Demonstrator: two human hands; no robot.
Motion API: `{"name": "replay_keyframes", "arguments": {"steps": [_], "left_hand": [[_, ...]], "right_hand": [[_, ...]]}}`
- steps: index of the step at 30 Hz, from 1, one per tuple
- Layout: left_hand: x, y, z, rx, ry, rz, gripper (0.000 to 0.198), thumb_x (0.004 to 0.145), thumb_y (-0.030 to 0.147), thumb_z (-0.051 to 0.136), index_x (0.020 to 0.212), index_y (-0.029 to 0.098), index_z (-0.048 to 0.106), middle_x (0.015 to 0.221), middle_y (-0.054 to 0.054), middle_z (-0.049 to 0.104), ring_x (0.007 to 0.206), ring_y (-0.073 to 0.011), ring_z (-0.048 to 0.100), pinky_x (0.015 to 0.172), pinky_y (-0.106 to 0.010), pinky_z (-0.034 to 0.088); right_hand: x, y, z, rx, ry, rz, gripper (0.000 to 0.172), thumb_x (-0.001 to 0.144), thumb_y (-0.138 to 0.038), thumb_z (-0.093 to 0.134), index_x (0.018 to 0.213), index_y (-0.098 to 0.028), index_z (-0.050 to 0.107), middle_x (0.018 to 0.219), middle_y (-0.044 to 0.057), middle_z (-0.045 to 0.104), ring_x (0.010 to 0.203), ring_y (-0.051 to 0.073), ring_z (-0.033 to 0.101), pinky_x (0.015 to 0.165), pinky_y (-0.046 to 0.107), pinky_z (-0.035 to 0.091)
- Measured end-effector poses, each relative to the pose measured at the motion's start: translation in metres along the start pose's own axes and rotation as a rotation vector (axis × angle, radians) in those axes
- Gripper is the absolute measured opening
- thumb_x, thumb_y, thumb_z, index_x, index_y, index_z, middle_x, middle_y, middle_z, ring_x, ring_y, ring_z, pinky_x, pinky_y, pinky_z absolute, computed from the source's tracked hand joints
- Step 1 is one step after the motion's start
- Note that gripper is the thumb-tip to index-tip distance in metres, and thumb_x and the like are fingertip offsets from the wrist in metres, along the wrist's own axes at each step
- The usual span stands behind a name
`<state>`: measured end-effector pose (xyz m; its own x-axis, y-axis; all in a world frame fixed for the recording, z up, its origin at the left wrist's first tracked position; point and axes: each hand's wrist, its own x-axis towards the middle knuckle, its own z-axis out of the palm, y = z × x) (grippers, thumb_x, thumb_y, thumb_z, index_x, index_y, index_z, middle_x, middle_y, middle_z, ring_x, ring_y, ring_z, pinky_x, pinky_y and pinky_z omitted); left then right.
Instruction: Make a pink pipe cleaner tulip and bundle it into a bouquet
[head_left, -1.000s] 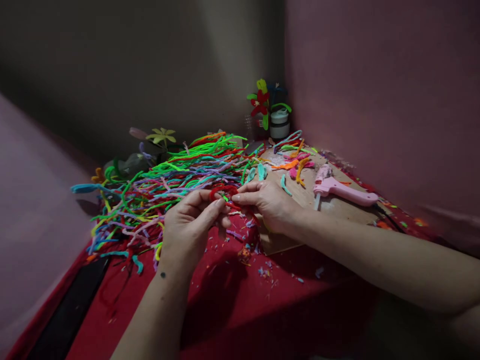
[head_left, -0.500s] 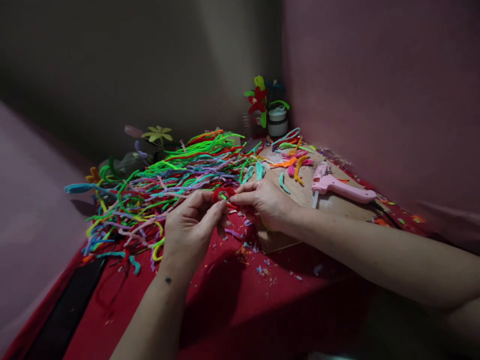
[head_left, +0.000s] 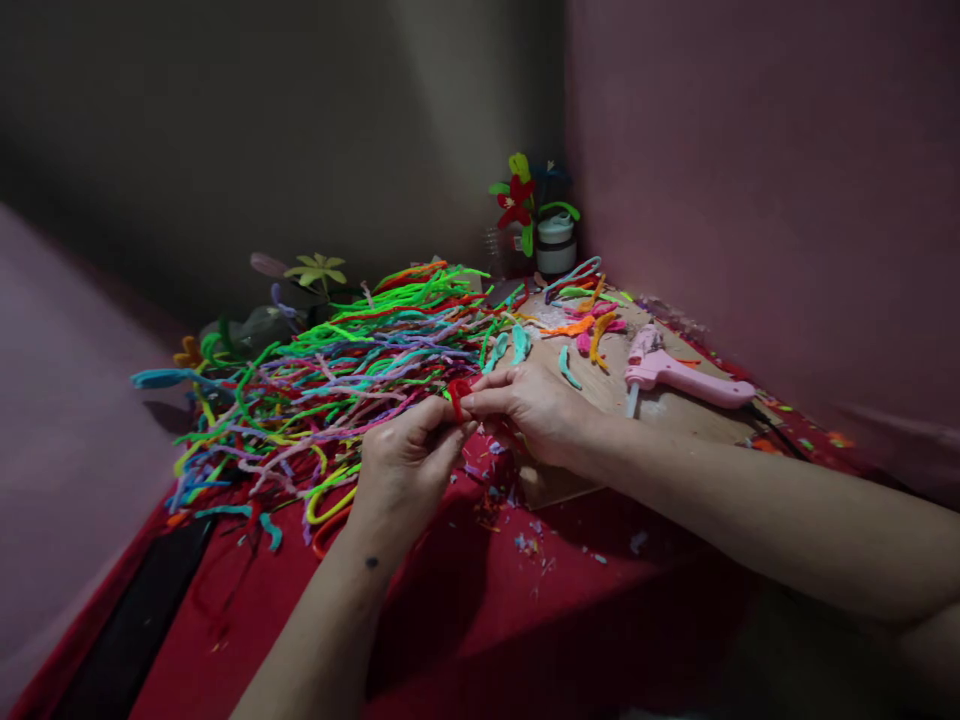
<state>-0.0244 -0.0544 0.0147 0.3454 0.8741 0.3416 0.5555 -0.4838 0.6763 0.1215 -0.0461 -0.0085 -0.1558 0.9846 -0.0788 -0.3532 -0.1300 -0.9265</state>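
Between my two hands is a small loop of red pipe cleaner (head_left: 458,399), with a bit of green at its left side. My left hand (head_left: 412,455) pinches it from the left, thumb and fingers pressed together. From the right, my right hand (head_left: 536,412) grips the same red piece between thumb and forefinger. The fingertips of both hands nearly touch and hide part of the loop. Beyond my left hand lies a large pile of colourful pipe cleaners (head_left: 352,350).
A pink glue gun (head_left: 686,380) rests on a brown board (head_left: 675,422) with short fuzzy pieces (head_left: 574,327). Fuzzy flowers (head_left: 515,203) and a white jar (head_left: 556,246) stand at the back. Scraps dot the red cloth (head_left: 480,600); a black strip (head_left: 135,620) lies left.
My left hand has moved right, closer to my right hand. The red piece now shows as an upright loop at the fingertips. My right hand has barely moved.
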Motion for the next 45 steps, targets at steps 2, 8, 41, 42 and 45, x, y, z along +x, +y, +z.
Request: {"name": "replay_keyframes", "arguments": {"steps": [2,8,41,42,45], "left_hand": [[0.002,-0.001,-0.001,-0.117,-0.001,-0.046,0.006,0.072,0.023,0.063,0.074,0.018,0.060,0.057,0.004,0.054,0.047,-0.0069,0.044,0.045,-0.019,0.036],[0.008,-0.001,0.004,-0.578,-0.151,-0.266,0.032,0.065,0.020,0.070,0.091,0.018,0.051,0.075,0.002,0.060,0.054,-0.0096,0.055,0.046,-0.021,0.044],[0.005,-0.008,0.013,-0.937,-0.283,-0.410,0.016,0.073,0.015,0.066,0.087,0.014,0.059,0.072,0.002,0.059,0.047,-0.0040,0.053,0.038,-0.013,0.041],[0.005,-0.008,0.012,-0.919,-0.303,-0.403,0.013,0.073,0.016,0.066,0.084,0.013,0.059,0.066,0.002,0.060,0.045,-0.0042,0.052,0.037,-0.013,0.041],[0.005,-0.009,0.007,-0.880,-0.378,-0.409,0.008,0.075,0.016,0.064,0.077,0.012,0.057,0.053,0.001,0.059,0.039,-0.0069,0.052,0.035,-0.015,0.043]], "right_hand": [[0.001,-0.001,-0.001,0.050,0.000,0.017,0.012,0.067,-0.014,0.064,0.057,-0.014,0.057,0.043,-0.004,0.047,0.039,0.006,0.038,0.039,0.021,0.023],[0.002,-0.005,-0.002,0.222,-0.033,0.024,0.010,0.068,-0.013,0.064,0.060,-0.013,0.059,0.048,-0.003,0.051,0.040,0.006,0.041,0.040,0.020,0.030],[-0.002,-0.009,-0.001,0.238,-0.019,0.009,0.017,0.070,-0.009,0.060,0.055,-0.012,0.053,0.047,-0.003,0.052,0.039,0.005,0.040,0.041,0.020,0.028],[-0.001,-0.008,-0.001,0.227,-0.017,0.006,0.018,0.070,-0.008,0.059,0.054,-0.012,0.053,0.046,-0.004,0.051,0.038,0.005,0.040,0.040,0.020,0.028],[0.000,-0.007,-0.001,0.191,-0.012,0.022,0.022,0.072,-0.008,0.059,0.052,-0.013,0.051,0.043,-0.004,0.048,0.037,0.005,0.039,0.040,0.020,0.028]]}}
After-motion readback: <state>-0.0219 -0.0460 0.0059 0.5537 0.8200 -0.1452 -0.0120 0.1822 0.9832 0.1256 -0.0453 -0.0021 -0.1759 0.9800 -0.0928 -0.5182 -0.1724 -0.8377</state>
